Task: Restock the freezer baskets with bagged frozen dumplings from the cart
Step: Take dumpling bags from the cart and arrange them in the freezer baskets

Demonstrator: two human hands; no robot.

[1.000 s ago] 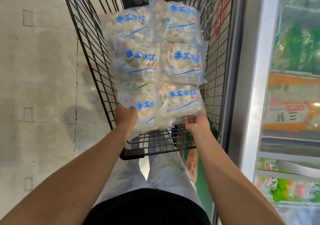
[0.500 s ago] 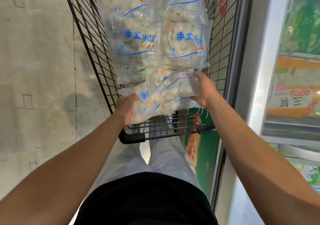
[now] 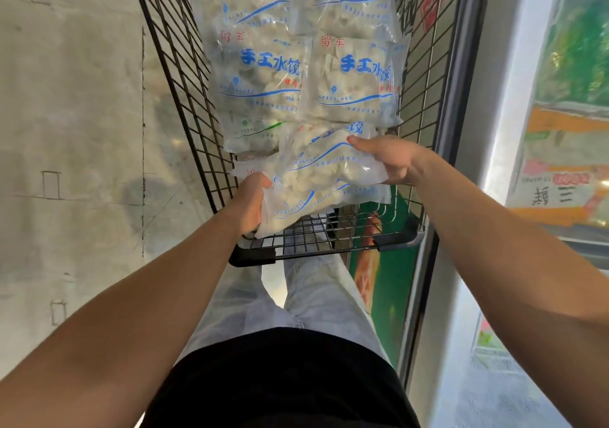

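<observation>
Head view: I had two bags half-lifted at the cart's point(image 3: 184, 104) near end.

My left hand point(image 3: 252, 201) gripped the lower bag point(image 3: 296, 210) by its corner; my right hand point(image 3: 390, 159) curled round the top bag point(image 3: 324, 167). The freezer point(image 3: 566, 131) stood to my right. Slick plastic, loosely stacked: I judged the top bag could slide off mid-swing.

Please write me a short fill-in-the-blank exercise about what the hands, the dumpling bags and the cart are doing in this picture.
1. Both hands grip bags of frozen ____ at the near end of the cart.
2. The right hand holds the upper bag at its ____ edge.
3. The left hand grips the bags from the ____ side.
4. The freezer stands to the person's ____.

Missing words: dumplings; right; left; right
</observation>
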